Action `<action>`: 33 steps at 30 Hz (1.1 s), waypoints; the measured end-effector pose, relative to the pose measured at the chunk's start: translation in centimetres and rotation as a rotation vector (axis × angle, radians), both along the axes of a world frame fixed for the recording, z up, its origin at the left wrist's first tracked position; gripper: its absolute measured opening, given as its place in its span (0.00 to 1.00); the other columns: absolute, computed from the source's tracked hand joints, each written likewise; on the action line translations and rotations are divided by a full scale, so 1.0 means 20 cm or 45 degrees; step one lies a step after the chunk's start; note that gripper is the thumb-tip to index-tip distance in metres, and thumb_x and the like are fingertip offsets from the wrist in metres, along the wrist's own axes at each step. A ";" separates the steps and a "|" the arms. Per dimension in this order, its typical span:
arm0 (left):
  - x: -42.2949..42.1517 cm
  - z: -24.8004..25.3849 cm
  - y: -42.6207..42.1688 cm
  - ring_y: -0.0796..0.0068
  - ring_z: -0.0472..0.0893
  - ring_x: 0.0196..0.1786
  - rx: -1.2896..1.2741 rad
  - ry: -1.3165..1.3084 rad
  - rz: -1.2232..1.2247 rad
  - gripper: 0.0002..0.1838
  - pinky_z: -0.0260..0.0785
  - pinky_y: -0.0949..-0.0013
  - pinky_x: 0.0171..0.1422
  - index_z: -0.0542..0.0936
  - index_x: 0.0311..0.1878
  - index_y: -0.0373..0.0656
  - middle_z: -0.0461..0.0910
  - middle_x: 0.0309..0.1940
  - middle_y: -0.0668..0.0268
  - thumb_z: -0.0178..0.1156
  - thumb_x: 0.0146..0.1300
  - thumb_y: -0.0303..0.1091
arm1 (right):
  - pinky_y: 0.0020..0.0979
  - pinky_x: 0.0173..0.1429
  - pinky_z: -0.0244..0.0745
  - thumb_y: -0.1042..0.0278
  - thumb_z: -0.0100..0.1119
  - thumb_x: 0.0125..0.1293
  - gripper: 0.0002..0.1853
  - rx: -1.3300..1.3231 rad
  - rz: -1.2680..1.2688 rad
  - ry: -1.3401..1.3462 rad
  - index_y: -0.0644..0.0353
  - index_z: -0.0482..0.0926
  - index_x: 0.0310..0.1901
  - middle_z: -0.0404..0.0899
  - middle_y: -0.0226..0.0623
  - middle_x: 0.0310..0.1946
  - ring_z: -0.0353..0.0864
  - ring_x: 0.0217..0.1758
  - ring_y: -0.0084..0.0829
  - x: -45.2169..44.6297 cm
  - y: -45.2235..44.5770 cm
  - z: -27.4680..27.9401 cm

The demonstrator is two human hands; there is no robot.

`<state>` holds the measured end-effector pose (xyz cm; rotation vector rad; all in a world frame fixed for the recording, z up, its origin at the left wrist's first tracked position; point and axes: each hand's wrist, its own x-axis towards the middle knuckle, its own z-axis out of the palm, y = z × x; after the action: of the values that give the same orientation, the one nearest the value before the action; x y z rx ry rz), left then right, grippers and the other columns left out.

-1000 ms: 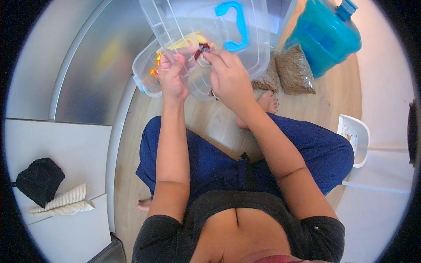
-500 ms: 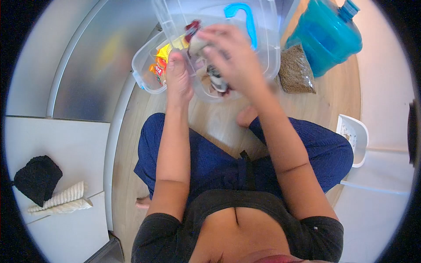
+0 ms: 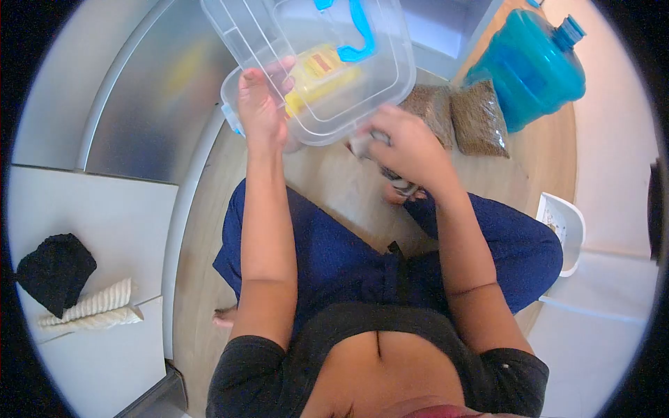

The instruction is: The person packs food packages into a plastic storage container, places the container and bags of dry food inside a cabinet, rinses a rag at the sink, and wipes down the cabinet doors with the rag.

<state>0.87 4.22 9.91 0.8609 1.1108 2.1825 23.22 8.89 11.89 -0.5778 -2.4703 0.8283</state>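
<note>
My left hand grips the near left edge of a clear plastic lid with a blue handle, its fingers closed round the rim. The lid is tilted up over a clear plastic box. Through the lid a yellow packet shows inside the box. Just right of the lid's near corner, my right hand is closed on a small bundle, blurred by motion. Black-and-white striped material hangs from below that hand, and a whitish part pokes out by the fingertips. Its exact kind is unclear.
Two bags of brown pellets lie right of the box, beside a large blue water jug. A white tray stands by my right knee. On the left, a black cloth and cream ribbed pieces lie on a white surface.
My right hand has moved out of the box, down and to the right, carrying the striped bundle. The lid has shifted left and now covers more of the box.
</note>
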 end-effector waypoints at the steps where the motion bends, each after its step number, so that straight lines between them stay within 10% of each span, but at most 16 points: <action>1: 0.01 -0.01 0.00 0.74 0.80 0.38 -0.002 -0.006 -0.011 0.30 0.73 0.74 0.40 0.70 0.41 0.42 0.81 0.37 0.57 0.57 0.53 0.62 | 0.36 0.46 0.72 0.72 0.56 0.49 0.12 0.069 -0.091 0.158 0.58 0.79 0.38 0.74 0.41 0.36 0.76 0.40 0.41 -0.05 -0.05 0.05; 11: 0.00 -0.08 -0.02 0.75 0.77 0.28 0.055 -0.173 0.039 0.25 0.73 0.72 0.29 0.74 0.43 0.36 0.79 0.31 0.65 0.64 0.55 0.51 | 0.38 0.51 0.71 0.73 0.57 0.47 0.13 0.736 -0.166 0.520 0.56 0.78 0.38 0.74 0.35 0.43 0.73 0.45 0.37 -0.17 -0.09 -0.31; 15: -0.01 -0.11 -0.06 0.77 0.77 0.31 0.063 -0.162 -0.098 0.26 0.72 0.73 0.30 0.74 0.45 0.41 0.79 0.31 0.67 0.66 0.52 0.51 | 0.36 0.51 0.69 0.79 0.57 0.46 0.16 0.667 -0.743 0.621 0.56 0.79 0.39 0.74 0.37 0.43 0.73 0.46 0.39 -0.04 0.11 -0.34; 33: 0.34 -0.04 -0.18 0.81 0.78 0.37 -0.375 0.126 -0.289 0.08 0.69 0.75 0.42 0.77 0.39 0.40 0.82 0.35 0.65 0.61 0.57 0.30 | 0.32 0.47 0.70 0.75 0.57 0.52 0.12 0.543 -0.807 1.036 0.56 0.81 0.40 0.73 0.40 0.39 0.74 0.44 0.37 -0.07 0.55 0.24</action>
<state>7.67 0.61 9.07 0.9196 1.2761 1.7558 21.90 19.83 16.75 -0.6404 -1.5063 0.1904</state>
